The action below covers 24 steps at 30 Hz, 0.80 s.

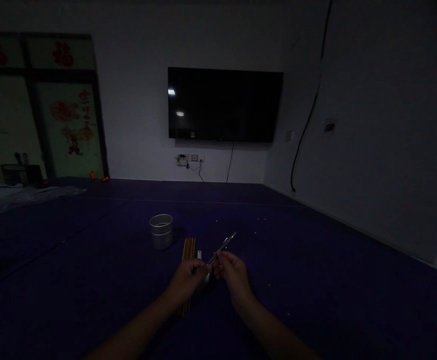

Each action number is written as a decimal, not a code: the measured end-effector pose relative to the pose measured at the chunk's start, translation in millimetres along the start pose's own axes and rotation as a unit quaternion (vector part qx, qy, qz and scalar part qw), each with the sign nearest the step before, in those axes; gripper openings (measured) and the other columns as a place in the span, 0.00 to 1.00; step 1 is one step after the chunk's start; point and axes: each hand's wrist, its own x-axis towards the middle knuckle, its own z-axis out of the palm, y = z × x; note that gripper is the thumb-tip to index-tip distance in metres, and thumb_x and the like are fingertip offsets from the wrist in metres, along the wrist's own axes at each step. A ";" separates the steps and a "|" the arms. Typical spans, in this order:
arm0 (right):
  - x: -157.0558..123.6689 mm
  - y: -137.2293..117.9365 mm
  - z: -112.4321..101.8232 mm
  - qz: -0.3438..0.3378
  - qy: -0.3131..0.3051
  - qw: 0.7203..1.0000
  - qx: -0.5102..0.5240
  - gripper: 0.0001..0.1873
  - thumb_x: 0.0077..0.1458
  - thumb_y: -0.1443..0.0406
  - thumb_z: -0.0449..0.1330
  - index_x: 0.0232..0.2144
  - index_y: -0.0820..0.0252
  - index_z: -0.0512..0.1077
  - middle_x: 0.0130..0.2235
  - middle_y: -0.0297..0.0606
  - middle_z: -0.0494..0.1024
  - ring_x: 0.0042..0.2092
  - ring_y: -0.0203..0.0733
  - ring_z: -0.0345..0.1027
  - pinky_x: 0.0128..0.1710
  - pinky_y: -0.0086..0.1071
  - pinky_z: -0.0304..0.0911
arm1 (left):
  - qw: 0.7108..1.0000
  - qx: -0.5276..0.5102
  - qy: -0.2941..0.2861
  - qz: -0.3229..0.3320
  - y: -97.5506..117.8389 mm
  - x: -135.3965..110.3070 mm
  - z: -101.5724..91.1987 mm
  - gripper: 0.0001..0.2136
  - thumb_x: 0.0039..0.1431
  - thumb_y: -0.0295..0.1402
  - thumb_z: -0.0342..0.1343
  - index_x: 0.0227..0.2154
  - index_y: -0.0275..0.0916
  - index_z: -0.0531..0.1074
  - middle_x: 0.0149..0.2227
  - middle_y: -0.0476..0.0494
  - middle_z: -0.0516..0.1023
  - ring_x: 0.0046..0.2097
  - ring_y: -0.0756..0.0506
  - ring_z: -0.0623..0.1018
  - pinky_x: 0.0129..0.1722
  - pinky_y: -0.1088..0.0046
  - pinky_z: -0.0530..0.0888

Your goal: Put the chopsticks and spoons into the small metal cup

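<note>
A slim, shiny metal utensil slants up to the right between my hands; in this dim light its exact kind cannot be made out. My right hand pinches it around the middle. At its lower end, my left hand has thumb and fingers closed on it. Under and behind my left hand lies a bundle of wooden chopsticks, partly covered by it. Between the hands, a pale handle with a hole in its end shows on the surface, its lower part mostly hidden. A silver metal cup stands upright beyond my left hand.
A dark purple-blue surface spreads all around, with small white specks to the right. Crumpled clear plastic lies at the left. Small orange objects are near the door. A television hangs on the back wall, above sockets and cables.
</note>
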 end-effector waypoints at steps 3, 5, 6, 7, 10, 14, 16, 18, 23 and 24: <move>-0.4 -2.4 1.4 -0.002 -0.012 1.000 -0.017 0.26 0.36 0.44 0.63 0.21 0.61 0.70 0.19 0.33 0.71 0.19 0.33 0.62 0.18 0.26 0.56 | 1.000 -0.011 -0.004 -0.006 -1.7 0.9 -0.4 0.21 0.47 0.51 0.56 0.17 0.35 0.69 0.17 0.53 0.64 0.22 0.53 0.62 0.22 0.78 0.58; -0.6 -2.9 2.1 -0.009 -0.020 0.999 -0.031 0.25 0.36 0.44 0.64 0.21 0.61 0.70 0.19 0.33 0.71 0.19 0.33 0.62 0.18 0.26 0.55 | 1.000 -0.016 -0.006 -0.007 -3.1 1.5 -0.3 0.21 0.47 0.51 0.55 0.17 0.35 0.69 0.17 0.53 0.65 0.21 0.53 0.63 0.22 0.78 0.58; -0.7 -2.7 2.3 -0.012 -0.024 0.999 -0.036 0.25 0.36 0.44 0.64 0.20 0.61 0.69 0.18 0.32 0.71 0.19 0.33 0.61 0.18 0.25 0.55 | 1.000 -0.016 -0.003 -0.007 -3.6 1.8 -0.1 0.21 0.47 0.51 0.55 0.18 0.35 0.69 0.17 0.53 0.65 0.22 0.53 0.63 0.22 0.78 0.58; -0.7 -2.0 2.5 -0.013 -0.029 0.999 -0.040 0.25 0.36 0.44 0.65 0.20 0.61 0.69 0.18 0.32 0.70 0.19 0.32 0.61 0.17 0.25 0.54 | 1.000 -0.015 0.003 -0.007 -4.0 1.9 0.0 0.21 0.47 0.51 0.56 0.18 0.35 0.69 0.17 0.52 0.66 0.22 0.53 0.63 0.22 0.78 0.58; -0.9 1.1 3.0 -0.003 -0.047 0.998 -0.039 0.26 0.34 0.44 0.65 0.20 0.61 0.69 0.18 0.31 0.70 0.19 0.32 0.61 0.17 0.24 0.54 | 1.000 -0.019 0.009 -0.006 -4.0 2.0 0.3 0.20 0.47 0.50 0.55 0.19 0.35 0.70 0.18 0.52 0.67 0.22 0.52 0.65 0.23 0.78 0.59; -0.9 4.6 2.4 -0.002 -0.065 0.998 -0.019 0.25 0.37 0.44 0.64 0.21 0.61 0.70 0.18 0.31 0.70 0.20 0.33 0.62 0.18 0.25 0.54 | 1.000 -0.024 0.019 -0.006 -2.5 1.7 -0.2 0.19 0.48 0.49 0.55 0.18 0.35 0.70 0.18 0.52 0.68 0.23 0.52 0.66 0.24 0.78 0.61; -0.5 4.7 1.4 -0.014 -0.062 0.998 -0.015 0.25 0.39 0.44 0.63 0.22 0.61 0.70 0.19 0.31 0.70 0.20 0.33 0.62 0.18 0.25 0.55 | 0.999 -0.025 0.030 -0.004 -2.2 1.8 -1.1 0.19 0.48 0.48 0.55 0.19 0.35 0.71 0.18 0.52 0.68 0.23 0.51 0.67 0.24 0.77 0.62; 0.4 4.0 0.0 -0.027 -0.044 0.998 -0.019 0.24 0.40 0.44 0.63 0.23 0.60 0.71 0.18 0.31 0.69 0.20 0.33 0.61 0.18 0.26 0.54 | 0.999 -0.024 0.047 0.003 -2.4 2.1 -2.4 0.18 0.48 0.48 0.55 0.20 0.35 0.71 0.19 0.51 0.70 0.24 0.50 0.68 0.25 0.77 0.63; 4.9 4.8 -5.8 -0.056 -0.008 0.996 -0.074 0.25 0.42 0.43 0.60 0.21 0.60 0.72 0.16 0.29 0.66 0.18 0.34 0.58 0.18 0.27 0.53 | 0.993 -0.023 0.112 0.008 -3.0 3.3 -7.2 0.18 0.49 0.47 0.53 0.22 0.35 0.72 0.18 0.51 0.70 0.23 0.50 0.69 0.24 0.76 0.64; 6.1 6.1 -7.3 -0.063 -0.006 0.994 -0.092 0.25 0.43 0.43 0.60 0.21 0.60 0.73 0.16 0.30 0.66 0.18 0.34 0.58 0.18 0.28 0.53 | 0.992 -0.023 0.123 0.010 -2.9 3.4 -8.1 0.18 0.49 0.48 0.53 0.22 0.35 0.72 0.18 0.51 0.69 0.22 0.50 0.69 0.24 0.76 0.64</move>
